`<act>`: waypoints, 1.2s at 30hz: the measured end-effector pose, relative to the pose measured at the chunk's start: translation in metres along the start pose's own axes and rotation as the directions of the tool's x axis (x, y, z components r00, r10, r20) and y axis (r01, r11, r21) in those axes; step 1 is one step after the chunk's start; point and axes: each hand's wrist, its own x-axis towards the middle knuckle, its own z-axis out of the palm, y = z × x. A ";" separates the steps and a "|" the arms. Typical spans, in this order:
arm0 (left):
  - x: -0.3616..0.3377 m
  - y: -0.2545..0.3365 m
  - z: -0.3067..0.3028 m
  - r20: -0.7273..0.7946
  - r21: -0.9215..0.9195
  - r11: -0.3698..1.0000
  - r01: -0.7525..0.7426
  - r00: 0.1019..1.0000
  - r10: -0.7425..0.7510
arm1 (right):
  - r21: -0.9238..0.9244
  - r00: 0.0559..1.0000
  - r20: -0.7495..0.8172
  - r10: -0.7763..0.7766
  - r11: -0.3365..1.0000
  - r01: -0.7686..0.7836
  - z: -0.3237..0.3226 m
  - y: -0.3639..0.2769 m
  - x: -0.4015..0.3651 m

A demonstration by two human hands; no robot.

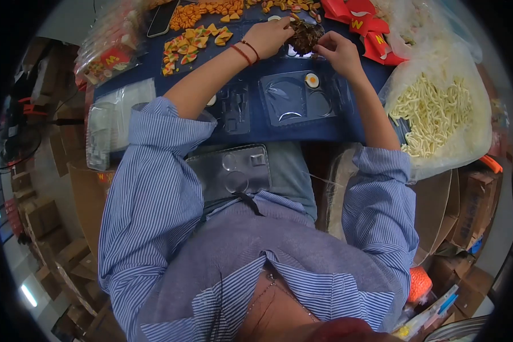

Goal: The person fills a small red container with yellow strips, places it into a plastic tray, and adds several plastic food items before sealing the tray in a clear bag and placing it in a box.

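Observation:
At the far side of the table my left hand (272, 39), with red bracelets on its wrist, has its fingers closed at the left edge of a dark brown, leafy-looking clump (306, 37). From the other side my right hand (340, 52) pinches the clump's right edge. What the clump is made of cannot be made out. Just nearer to me lies a clear plastic tray (285, 117) with moulded hollows. A small fried-egg piece (312, 80) sits in its upper right part. Another clear moulded tray (233, 108) is partly behind my left forearm.
Orange pieces (189, 18) and multicoloured bow-shaped pieces (191, 45) lie at the back left, near a phone (162, 18). A bag of pale noodle-like strands (433, 114) stands right, below red cartons (362, 25). Packaged goods (111, 48) are left; a clear tray (233, 168) rests on my lap.

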 end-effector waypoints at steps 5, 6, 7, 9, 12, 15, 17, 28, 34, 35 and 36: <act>0.011 -0.004 0.005 -0.030 0.029 0.997 -0.065 0.997 0.066 | 0.233 0.993 -0.118 -0.003 0.972 0.031 -0.016 -0.003 -0.024; 0.008 -0.003 0.000 -0.001 -0.036 0.999 -0.016 1.000 0.016 | 0.294 0.990 -0.140 0.018 0.956 0.024 -0.017 -0.007 -0.030; 0.006 0.004 -0.009 0.032 -0.100 0.994 0.035 0.999 -0.032 | 0.354 0.986 -0.161 0.042 0.935 0.018 -0.015 -0.009 -0.033; 0.003 0.019 -0.027 0.090 -0.289 0.945 0.151 0.987 -0.131 | 0.332 0.978 -0.200 -0.051 0.936 0.116 -0.004 -0.012 -0.035; -0.005 0.040 -0.035 0.131 -0.607 0.744 0.279 0.959 -0.253 | 0.359 0.960 -0.242 -0.139 0.907 0.222 0.009 -0.031 -0.037; -0.011 0.054 -0.041 0.108 -0.759 0.595 0.263 0.953 -0.283 | 0.545 0.985 -0.170 -0.023 0.830 0.113 0.013 -0.035 -0.040; -0.015 0.065 -0.047 0.110 -0.785 0.567 0.251 0.956 -0.272 | 0.554 0.991 -0.133 -0.027 0.827 0.097 0.010 -0.036 -0.052; -0.032 0.138 -0.034 0.142 -0.803 0.578 0.144 0.989 -0.049 | 0.117 0.929 -0.370 0.016 0.993 0.030 -0.008 -0.035 -0.157; -0.040 0.148 -0.010 0.045 -0.519 0.829 -0.209 0.962 0.271 | -0.394 0.869 -0.425 -0.253 0.916 0.075 0.010 -0.021 -0.169; -0.041 0.148 -0.009 0.007 -0.490 0.838 -0.241 0.960 0.280 | -0.426 0.870 -0.416 -0.264 0.902 0.070 0.011 -0.021 -0.171; -0.042 0.148 -0.009 -0.030 -0.461 0.845 -0.271 0.956 0.291 | -0.427 0.870 -0.416 -0.264 0.902 0.070 0.011 -0.021 -0.173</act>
